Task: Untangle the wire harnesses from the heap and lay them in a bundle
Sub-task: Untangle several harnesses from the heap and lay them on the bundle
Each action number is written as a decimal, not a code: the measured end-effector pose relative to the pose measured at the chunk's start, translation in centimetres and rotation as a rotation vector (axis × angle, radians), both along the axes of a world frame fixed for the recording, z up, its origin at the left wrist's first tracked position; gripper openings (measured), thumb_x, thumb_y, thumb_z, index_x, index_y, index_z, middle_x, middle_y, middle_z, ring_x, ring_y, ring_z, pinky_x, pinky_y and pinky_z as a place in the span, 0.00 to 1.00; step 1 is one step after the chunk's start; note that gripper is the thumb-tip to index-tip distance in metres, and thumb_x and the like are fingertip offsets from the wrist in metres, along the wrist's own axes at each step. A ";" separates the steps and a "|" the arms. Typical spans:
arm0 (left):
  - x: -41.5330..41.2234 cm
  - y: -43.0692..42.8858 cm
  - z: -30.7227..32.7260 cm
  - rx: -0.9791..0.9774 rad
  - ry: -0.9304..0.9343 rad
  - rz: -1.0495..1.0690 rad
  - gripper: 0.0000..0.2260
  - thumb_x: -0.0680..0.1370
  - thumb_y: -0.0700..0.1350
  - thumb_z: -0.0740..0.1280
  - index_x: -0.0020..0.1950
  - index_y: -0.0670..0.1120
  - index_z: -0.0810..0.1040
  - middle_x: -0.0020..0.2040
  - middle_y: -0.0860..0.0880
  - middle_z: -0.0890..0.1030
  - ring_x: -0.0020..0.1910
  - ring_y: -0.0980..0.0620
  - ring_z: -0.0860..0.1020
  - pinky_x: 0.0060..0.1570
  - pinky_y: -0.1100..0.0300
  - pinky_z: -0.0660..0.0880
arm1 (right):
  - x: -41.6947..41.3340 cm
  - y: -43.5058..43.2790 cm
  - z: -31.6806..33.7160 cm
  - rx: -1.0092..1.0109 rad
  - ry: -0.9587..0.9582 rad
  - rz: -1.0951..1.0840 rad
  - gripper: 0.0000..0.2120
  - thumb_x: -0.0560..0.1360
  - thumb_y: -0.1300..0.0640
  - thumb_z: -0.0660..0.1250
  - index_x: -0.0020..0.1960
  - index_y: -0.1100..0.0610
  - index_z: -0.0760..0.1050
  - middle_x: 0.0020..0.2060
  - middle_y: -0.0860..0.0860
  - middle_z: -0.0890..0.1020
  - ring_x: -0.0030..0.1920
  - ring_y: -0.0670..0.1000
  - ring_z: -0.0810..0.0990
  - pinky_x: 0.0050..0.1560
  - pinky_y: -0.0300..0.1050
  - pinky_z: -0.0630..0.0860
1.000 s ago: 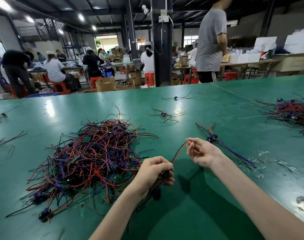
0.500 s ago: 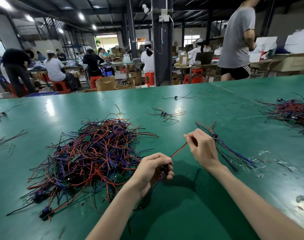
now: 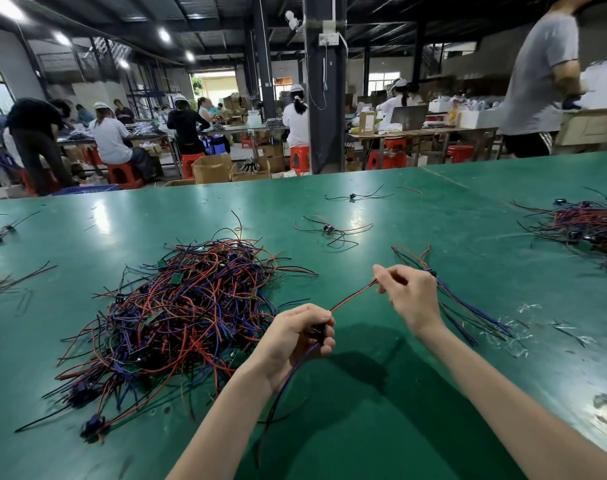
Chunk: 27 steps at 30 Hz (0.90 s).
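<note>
Pinching slim red wire (image 3: pixel 354 296), seemingly taut, left hand (image 3: pixel 293 337), right hand (image 3: pixel 413 296)

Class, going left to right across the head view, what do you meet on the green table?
Tangled heap, left hand, held harness, right hand, laid bundle, second heap at right edge.

On the table (image 3: pixel 364 427), the heap (image 3: pixel 177 313) lies left of the left hand (image 3: pixel 295 337). A harness (image 3: pixel 352 299) runs from that hand to the right hand (image 3: pixel 413 299), with the bundle (image 3: pixel 468 306) just behind it. Another pile (image 3: pixel 589 230) lies far right.
</note>
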State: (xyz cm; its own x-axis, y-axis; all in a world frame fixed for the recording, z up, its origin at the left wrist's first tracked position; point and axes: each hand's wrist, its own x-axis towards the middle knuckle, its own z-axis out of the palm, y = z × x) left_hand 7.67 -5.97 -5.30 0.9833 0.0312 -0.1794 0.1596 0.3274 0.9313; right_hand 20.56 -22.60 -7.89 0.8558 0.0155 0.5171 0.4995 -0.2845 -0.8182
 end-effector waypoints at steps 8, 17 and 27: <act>-0.2 -0.2 -0.2 0.156 -0.011 0.018 0.11 0.76 0.34 0.65 0.34 0.40 0.76 0.28 0.45 0.77 0.25 0.51 0.76 0.26 0.62 0.75 | -0.5 0.4 1.6 0.846 0.862 0.357 0.12 0.77 0.61 0.62 0.36 0.62 0.73 0.21 0.49 0.70 0.17 0.42 0.60 0.13 0.33 0.52; 0.0 0.0 -0.3 0.214 -0.005 0.052 0.10 0.76 0.34 0.65 0.35 0.39 0.76 0.28 0.44 0.77 0.24 0.51 0.76 0.25 0.62 0.75 | -1.5 0.3 3.2 1.239 1.191 0.691 0.10 0.67 0.64 0.63 0.27 0.63 0.71 0.22 0.49 0.69 0.15 0.43 0.62 0.13 0.35 0.57; 0.0 -0.3 -0.4 0.244 -0.028 0.037 0.09 0.76 0.34 0.65 0.36 0.39 0.76 0.28 0.44 0.78 0.24 0.50 0.76 0.26 0.61 0.75 | -0.6 0.0 2.8 1.015 0.923 0.511 0.12 0.77 0.62 0.60 0.36 0.64 0.72 0.22 0.51 0.69 0.17 0.41 0.62 0.14 0.30 0.54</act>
